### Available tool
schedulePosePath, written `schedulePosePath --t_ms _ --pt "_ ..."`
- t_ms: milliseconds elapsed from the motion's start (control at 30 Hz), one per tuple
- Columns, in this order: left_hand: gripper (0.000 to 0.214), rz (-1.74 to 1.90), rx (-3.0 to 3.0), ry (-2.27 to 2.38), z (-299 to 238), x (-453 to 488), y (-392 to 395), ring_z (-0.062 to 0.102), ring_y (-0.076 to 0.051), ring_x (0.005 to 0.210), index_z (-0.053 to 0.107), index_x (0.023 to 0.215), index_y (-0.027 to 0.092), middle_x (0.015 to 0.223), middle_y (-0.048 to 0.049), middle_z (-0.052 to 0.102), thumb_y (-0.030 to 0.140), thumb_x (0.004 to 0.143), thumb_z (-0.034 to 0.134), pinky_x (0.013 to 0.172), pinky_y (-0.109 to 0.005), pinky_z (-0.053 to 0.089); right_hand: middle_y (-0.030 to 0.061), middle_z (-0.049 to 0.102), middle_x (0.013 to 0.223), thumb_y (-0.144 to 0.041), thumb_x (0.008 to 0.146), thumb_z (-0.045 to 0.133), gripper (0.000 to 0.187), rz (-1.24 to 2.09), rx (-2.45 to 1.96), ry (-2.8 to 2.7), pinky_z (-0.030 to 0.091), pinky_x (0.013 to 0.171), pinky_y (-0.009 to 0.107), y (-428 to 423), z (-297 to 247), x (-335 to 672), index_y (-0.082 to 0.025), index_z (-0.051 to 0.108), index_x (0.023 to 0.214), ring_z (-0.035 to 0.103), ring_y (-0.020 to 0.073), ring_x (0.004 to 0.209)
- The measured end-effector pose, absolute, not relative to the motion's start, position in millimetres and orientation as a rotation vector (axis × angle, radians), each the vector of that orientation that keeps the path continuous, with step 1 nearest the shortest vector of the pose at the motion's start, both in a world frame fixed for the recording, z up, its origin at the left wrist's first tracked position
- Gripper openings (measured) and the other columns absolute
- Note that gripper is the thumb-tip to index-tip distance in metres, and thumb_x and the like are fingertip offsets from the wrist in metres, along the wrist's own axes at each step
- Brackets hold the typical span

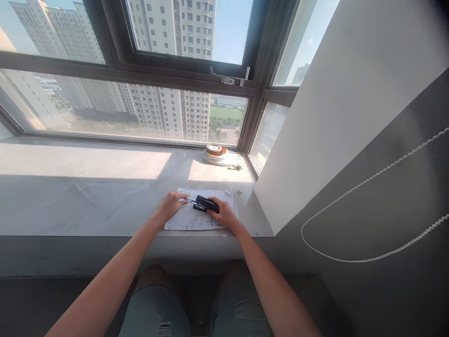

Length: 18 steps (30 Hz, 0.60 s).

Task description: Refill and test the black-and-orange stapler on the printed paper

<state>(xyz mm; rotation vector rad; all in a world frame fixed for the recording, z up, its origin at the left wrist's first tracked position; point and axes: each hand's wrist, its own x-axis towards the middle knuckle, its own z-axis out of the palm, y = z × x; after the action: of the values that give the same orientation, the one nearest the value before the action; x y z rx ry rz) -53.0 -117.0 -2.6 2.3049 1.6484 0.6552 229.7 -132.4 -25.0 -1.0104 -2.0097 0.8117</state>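
Observation:
A black stapler [202, 204] lies over a sheet of handwritten paper [182, 220] on the windowsill. My right hand [223, 214] is wrapped around its right end. From its left end sticks out a thin metal slide [190, 201]. The fingers of my left hand [171, 206] are closed on the tip of this slide. Just right of the paper's far corner lies a small grey strip [239, 192], which looks like a row of staples. A small white piece [228, 192] rests at that corner of the paper.
Against the window corner stands a stack of plates [216, 157], with a small dark chain-like item [235, 167] beside it. A white wall [298, 140] bounds the sill [87, 210] on the right. A beaded blind cord [345, 260] hangs at the right.

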Motion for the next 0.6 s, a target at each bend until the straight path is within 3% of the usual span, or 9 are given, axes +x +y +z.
schedulePosePath --t_ms 200,367,500,600 --pt "0.057 0.855 2.021 1.668 -9.3 -21.1 -142.7 0.071 -0.03 0.121 0.064 0.144 0.019 0.113 -0.0092 0.081 0.023 0.087 0.065 0.106 -0.043 0.056 0.01 0.072 0.122 -0.029 0.09 0.066 0.045 0.828 -0.974 -2.029 0.052 0.092 0.037 -130.9 -26.5 230.0 -0.023 0.063 0.135 0.068 0.0272 0.11" --pt "0.065 1.032 1.886 1.453 -15.9 5.8 -153.4 0.077 -0.027 0.109 0.059 0.146 0.021 0.122 -0.0098 0.077 0.017 0.081 0.061 0.094 -0.039 0.062 0.0092 0.072 0.12 -0.024 0.088 0.068 0.044 0.757 -0.945 -2.046 0.052 0.093 0.038 -127.4 -29.8 227.5 -0.023 0.063 0.132 0.068 0.0273 0.11" --pt "0.054 0.991 1.966 1.379 -16.0 -6.3 -146.1 0.074 -0.028 0.114 0.06 0.141 0.023 0.115 -0.0083 0.079 0.029 0.088 0.063 0.102 -0.043 0.059 0.0073 0.073 0.117 -0.026 0.087 0.071 0.043 0.729 -0.966 -2.042 0.051 0.094 0.037 -125.1 -32.0 227.8 -0.024 0.065 0.13 0.068 0.0266 0.107" --pt "0.05 0.834 2.22 1.488 -20.8 -25.1 -140.1 0.06 -0.033 0.136 0.061 0.142 0.024 0.136 -0.0117 0.071 0.044 0.096 0.057 0.117 -0.053 0.045 0.0065 0.074 0.115 -0.031 0.088 0.072 0.042 0.746 -0.983 -2.03 0.051 0.092 0.036 -125.6 -32.8 228.6 -0.025 0.067 0.13 0.068 0.026 0.105"
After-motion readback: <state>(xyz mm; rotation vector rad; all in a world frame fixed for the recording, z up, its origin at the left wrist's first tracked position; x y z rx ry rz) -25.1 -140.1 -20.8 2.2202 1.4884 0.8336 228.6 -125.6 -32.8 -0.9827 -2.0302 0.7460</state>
